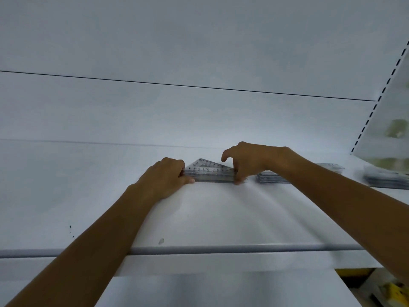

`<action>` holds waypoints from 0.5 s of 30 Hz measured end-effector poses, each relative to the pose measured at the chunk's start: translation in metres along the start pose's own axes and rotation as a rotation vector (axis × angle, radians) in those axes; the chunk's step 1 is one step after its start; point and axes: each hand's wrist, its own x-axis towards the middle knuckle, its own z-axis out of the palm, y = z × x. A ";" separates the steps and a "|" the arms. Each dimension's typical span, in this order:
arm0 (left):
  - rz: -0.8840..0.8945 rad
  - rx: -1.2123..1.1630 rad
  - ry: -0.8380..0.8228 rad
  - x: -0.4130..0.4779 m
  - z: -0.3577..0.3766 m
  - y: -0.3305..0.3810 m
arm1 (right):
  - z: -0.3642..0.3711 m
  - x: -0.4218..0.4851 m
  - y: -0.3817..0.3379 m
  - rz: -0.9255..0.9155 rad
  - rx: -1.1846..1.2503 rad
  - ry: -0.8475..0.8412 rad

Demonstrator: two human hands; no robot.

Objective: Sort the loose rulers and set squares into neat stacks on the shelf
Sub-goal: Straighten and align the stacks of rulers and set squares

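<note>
Clear plastic set squares [209, 171] at twelve o'clock: your left hand [164, 177] and right hand [247, 161] pinch their ends. Squeeze gently, edges even.

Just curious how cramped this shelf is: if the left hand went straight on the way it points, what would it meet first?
The stack of clear plastic set squares: the left hand grips its left end. Beyond lies the white back panel, probably; depth is unclear.
</note>
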 end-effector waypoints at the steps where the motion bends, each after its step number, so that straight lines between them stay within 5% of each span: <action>1: -0.003 -0.009 -0.005 0.000 0.000 0.000 | 0.001 0.000 0.001 0.003 0.019 0.001; 15: -0.057 0.054 -0.027 -0.006 -0.005 -0.004 | 0.002 -0.001 -0.004 0.008 0.048 0.026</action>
